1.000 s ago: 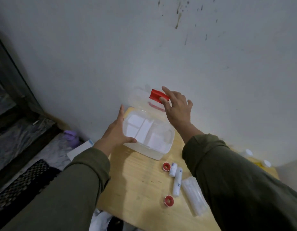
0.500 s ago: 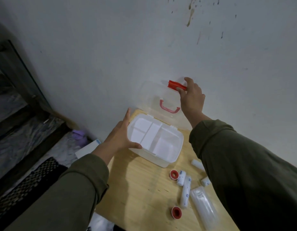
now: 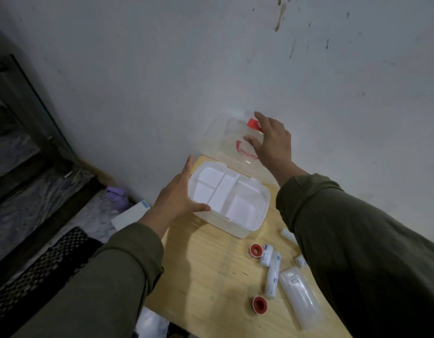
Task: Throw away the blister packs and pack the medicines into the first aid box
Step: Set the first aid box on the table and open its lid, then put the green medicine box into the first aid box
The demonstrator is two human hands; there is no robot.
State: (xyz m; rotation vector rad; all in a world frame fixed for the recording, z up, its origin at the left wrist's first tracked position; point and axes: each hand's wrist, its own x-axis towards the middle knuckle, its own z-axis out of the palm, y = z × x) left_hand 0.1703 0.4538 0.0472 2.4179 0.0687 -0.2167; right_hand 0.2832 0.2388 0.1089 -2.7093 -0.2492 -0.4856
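First aid box (image 3: 237, 222) open on the table (image 3: 206, 269), both hands on it

The left hand (image 3: 179, 196) has a loose, open grip flat against the box's left side, thumb on the front rim. The right hand (image 3: 272, 140) is spread open against the raised clear lid (image 3: 225, 137) by the red latch (image 3: 253, 123) (not clamped on anything). White bandage rolls (image 3: 272, 274) and two red-cored tape rolls (image 3: 259, 305) lie near the box's front.

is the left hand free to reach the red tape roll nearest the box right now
Probably yes. The left hand only rests open against the first aid box, and the bare wooden table between it and the red tape roll has nothing in the way.
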